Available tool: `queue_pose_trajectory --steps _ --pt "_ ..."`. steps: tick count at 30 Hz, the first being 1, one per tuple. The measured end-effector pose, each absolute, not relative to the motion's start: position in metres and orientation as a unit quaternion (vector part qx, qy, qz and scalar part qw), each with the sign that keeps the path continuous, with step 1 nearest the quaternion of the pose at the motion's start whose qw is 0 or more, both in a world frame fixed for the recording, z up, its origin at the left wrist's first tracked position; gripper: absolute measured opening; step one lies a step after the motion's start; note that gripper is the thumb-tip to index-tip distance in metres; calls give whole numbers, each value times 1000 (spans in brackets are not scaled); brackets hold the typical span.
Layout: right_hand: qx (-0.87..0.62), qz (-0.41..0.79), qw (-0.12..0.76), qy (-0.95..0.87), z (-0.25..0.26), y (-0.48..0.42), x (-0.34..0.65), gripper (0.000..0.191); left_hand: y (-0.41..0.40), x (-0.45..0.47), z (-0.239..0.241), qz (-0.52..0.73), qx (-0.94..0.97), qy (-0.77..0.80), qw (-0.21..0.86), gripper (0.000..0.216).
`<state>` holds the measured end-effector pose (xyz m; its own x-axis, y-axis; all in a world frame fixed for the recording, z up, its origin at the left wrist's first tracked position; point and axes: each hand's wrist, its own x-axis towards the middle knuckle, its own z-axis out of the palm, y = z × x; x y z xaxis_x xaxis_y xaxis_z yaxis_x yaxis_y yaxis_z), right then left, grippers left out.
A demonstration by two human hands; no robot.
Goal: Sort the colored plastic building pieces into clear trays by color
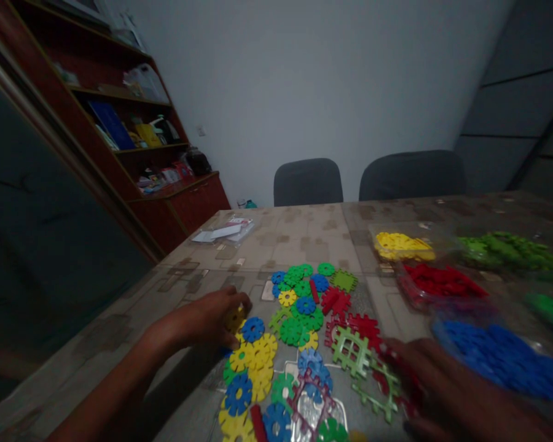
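My left hand (216,316) curls its fingers and thumb around a yellow notched disc (235,320) at the left edge of a pile of plastic building pieces. Beside it lie a blue notched disc (253,329) and several yellow discs (253,355). On the pile's right side is my right hand (442,377), blurred, with red pieces (411,383) showing between its thumb and fingers. Just left of those fingers, a light green square piece (351,351) with a window pattern leans over red square pieces (362,326). Green discs (297,328) fill the pile's middle.
Clear plastic boxes at the right hold yellow pieces (403,244), red pieces (442,282), blue pieces (507,356) and green pieces (509,250). Flat packets (228,231) lie at the table's far left. Two dark chairs (308,182) stand behind the table (299,236); a shelf unit (184,212) is at left.
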<state>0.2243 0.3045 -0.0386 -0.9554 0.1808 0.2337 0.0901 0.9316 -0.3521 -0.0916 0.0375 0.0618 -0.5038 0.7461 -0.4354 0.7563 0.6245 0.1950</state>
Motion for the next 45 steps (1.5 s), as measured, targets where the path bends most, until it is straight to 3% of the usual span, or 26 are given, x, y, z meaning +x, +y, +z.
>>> queue_pose_trajectory --steps 3,8,14,19,23,32,39,45 --pt "-63 175 102 -977 -43 281 208 89 48 -82 57 34 474 843 253 52" --pt "-71 187 123 -972 -35 267 199 84 56 -73 54 117 535 790 276 48" --pt "-67 238 94 -965 -25 266 188 94 58 -74 50 137 561 768 277 49" --pt "-18 257 51 -965 -6 276 183 70 57 -79 44 152 572 756 279 50" --pt "22 282 30 -959 9 282 178 61 58 -80 43 152 573 754 283 51" --pt "-66 320 -27 -945 18 251 137 43 59 -80 42 164 571 752 285 53" --pt "-26 332 5 -943 18 247 136 58 59 -83 39 167 574 749 284 54" --pt "-60 335 -30 -940 27 256 151 27 58 -83 38 173 565 753 290 55"
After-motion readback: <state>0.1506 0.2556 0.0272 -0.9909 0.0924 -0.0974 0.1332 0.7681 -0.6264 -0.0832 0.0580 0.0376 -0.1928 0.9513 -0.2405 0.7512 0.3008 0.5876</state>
